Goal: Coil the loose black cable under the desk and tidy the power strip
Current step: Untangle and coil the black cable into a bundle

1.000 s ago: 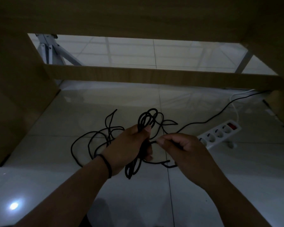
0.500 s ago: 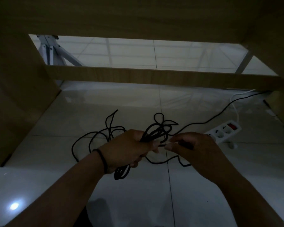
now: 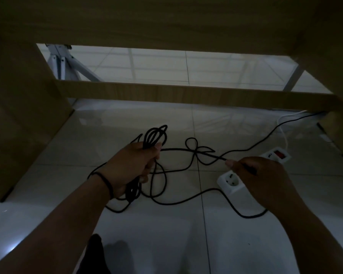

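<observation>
Matt black cable (image 3: 176,149), glossy white plastic power strip (image 3: 234,186), wood-grain desk (image 3: 166,20), shiny tiled floor (image 3: 236,244).

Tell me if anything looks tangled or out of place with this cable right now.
Yes. The black cable has a small knot-like loop in the stretch between the left hand, which grips the coiled bundle, and the right hand, which pinches the strand. More slack lies in loose loops on the floor beside the power strip.

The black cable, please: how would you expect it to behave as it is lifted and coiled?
Probably floppy: the black cable sags in loose curves across the floor. It seems light; the left hand holds several loops easily. The small knot-like loop may snag.
</observation>
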### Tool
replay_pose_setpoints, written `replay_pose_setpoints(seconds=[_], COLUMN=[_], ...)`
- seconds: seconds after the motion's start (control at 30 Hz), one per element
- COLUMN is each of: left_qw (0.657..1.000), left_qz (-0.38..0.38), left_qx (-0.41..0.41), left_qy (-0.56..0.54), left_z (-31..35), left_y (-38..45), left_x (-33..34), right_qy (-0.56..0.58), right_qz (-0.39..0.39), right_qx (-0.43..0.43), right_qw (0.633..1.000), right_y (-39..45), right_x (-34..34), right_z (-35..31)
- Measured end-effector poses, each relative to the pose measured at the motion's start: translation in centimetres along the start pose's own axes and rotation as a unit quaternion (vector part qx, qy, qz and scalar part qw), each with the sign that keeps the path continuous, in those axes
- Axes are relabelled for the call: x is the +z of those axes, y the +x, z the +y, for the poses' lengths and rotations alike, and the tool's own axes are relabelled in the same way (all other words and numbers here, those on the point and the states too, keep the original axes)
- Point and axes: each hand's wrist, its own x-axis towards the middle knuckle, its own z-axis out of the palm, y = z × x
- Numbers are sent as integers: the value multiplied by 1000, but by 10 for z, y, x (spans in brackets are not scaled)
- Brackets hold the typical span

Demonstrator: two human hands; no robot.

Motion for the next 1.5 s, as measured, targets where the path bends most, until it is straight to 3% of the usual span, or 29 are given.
replay_pose_setpoints(seconds=[0.2,0.33,0.43,0.67,0.83,0.97,1.07,1.2,1.37,1.5], left_qw=[999,999,992,981,964,973,977,954,979,991], left_qz=[-24,0,18,19,-9,7,39,41,-21,23], left_qx=[-10,-21,-26,-56,-58,-30,-23,-21,40,82], left_qy=[43,-29,-118,-186,-258,-228,-210,-297,-201,-100], left_z=[-7,-18,-22,-16,-14,-17,-20,-18,-20,-26], left_y=[-1,-3,-4,-9,-12,-10,-9,-11,-16,-14], left_x=[14,36,46,49,49,55,59,57,59,61], right_qy=[133,262,280,335,304,202,155,130,130,169], right_qz=[16,23,8,-25,-6,48,25,-13,-21,-14], right_qx=[13,16,-6,-2,-45,-128,-142,-142,-122,-98], right_qw=[991,965,960,942,951,970,977,981,984,981], right_y=[-6,-16,-22,-34,-38,-36,-38,-41,-41,-42], right_x=[8,23,35,49,59,67,73,72,68,67], right_z=[-22,-44,-52,-61,-58,-51,-50,-54,-57,-59])
